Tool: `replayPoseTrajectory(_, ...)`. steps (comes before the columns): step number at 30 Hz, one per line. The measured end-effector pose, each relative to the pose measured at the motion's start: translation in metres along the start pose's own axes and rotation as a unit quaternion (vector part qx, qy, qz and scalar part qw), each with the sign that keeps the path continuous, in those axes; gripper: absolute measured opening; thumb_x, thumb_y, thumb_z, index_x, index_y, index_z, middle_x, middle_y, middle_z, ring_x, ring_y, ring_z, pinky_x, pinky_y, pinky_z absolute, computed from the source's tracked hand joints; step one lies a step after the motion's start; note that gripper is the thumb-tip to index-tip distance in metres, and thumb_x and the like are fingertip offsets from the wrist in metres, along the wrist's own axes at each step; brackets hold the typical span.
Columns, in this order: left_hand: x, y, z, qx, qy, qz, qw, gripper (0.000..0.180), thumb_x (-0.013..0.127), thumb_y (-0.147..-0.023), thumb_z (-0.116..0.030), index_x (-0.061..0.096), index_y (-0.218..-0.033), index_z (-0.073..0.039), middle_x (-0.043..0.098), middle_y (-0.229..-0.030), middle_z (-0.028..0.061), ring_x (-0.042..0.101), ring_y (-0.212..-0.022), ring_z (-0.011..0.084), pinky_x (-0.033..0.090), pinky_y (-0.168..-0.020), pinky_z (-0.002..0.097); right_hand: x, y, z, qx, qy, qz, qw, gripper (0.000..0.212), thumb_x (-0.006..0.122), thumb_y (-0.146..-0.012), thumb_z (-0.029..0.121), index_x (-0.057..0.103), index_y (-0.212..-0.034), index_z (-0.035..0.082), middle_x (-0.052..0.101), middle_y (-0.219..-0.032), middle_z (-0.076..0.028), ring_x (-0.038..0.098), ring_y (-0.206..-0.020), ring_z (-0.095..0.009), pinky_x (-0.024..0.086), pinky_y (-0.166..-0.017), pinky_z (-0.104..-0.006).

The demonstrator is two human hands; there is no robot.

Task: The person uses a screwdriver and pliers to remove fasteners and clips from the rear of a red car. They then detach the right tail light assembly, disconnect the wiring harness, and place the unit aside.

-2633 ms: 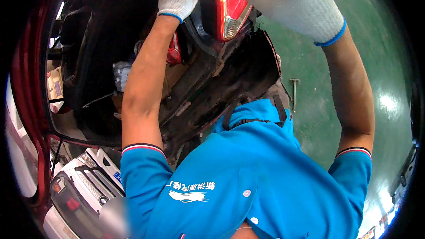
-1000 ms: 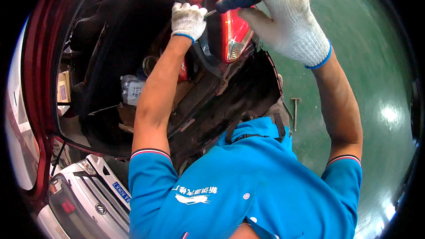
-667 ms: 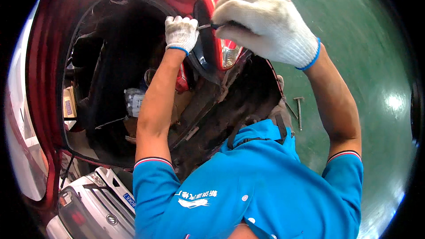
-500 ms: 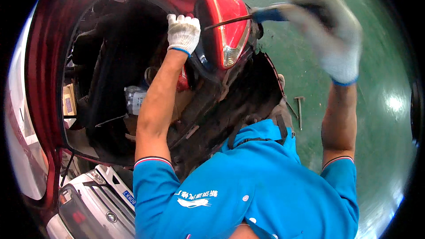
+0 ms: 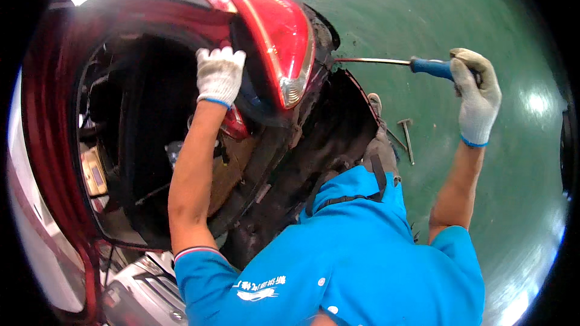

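A screwdriver (image 5: 396, 63) with a blue handle and a long, thin metal shaft lies nearly level at about two o'clock, tip pointing left and reaching the dark edge just right of the lamp. The red tail lamp (image 5: 272, 36), glossy with a clear lower section, sits at twelve o'clock, tilted on the red body opening.

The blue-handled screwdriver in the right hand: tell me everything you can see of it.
The long screwdriver with a blue handle and thin metal shaft lies nearly level, high at the right of the view. The white-gloved right hand closes round the end of its grip, leaving the front of the blue handle showing. The bare shaft runs left toward the dark edge beside the red tail-light unit; the tip itself cannot be made out, nor whether it touches. Green floor lies behind it.
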State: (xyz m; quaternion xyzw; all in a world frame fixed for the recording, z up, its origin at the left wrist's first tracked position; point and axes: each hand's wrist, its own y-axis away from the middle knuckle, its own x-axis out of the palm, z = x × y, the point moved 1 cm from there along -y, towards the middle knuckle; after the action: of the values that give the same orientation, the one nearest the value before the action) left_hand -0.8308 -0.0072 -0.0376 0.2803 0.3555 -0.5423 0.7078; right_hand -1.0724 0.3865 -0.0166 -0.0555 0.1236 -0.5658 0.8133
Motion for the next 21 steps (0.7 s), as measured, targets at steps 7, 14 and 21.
replayPoseTrajectory(7, -0.004, -0.012, -0.005, 0.007, -0.037, -0.014, 0.999, 0.026, 0.078, -0.079, -0.037, 0.064, -0.081, -0.015, 0.062, -0.08, 0.0052, 0.064, -0.079, 0.0254, 0.046, -0.076, 0.0429, -0.009, 0.012, -0.063, 0.119, -0.029, -0.016, 0.992, 0.011, 0.072, -0.093, 0.006, 0.07, -0.102, 0.001, 0.07, -0.1, -0.002, 0.061, -0.091, -0.008, 0.05, -0.084, -0.0233)
replayPoseTrajectory(14, -0.006, -0.016, -0.005, 0.047, -0.019, -0.034, 0.998, 0.015, 0.073, -0.081, -0.022, 0.069, -0.093, -0.013, 0.06, -0.076, 0.0063, 0.063, -0.076, 0.0267, 0.047, -0.076, 0.0432, -0.024, 0.023, -0.135, 0.195, -0.017, -0.062, 0.979, 0.011, 0.073, -0.092, 0.008, 0.071, -0.101, 0.002, 0.069, -0.095, 0.0, 0.059, -0.084, -0.005, 0.049, -0.075, -0.0216)
replayPoseTrajectory(21, -0.023, -0.022, -0.016, -0.07, 0.128, -0.047, 0.988, 0.01, 0.073, -0.079, -0.014, 0.071, -0.088, -0.009, 0.069, -0.085, 0.0089, 0.067, -0.08, 0.0286, 0.05, -0.079, 0.0417, -0.024, 0.022, -0.18, 0.234, 0.0, -0.094, 0.968, 0.012, 0.072, -0.094, 0.011, 0.071, -0.104, 0.004, 0.068, -0.092, 0.002, 0.055, -0.076, -0.002, 0.044, -0.063, -0.0191)
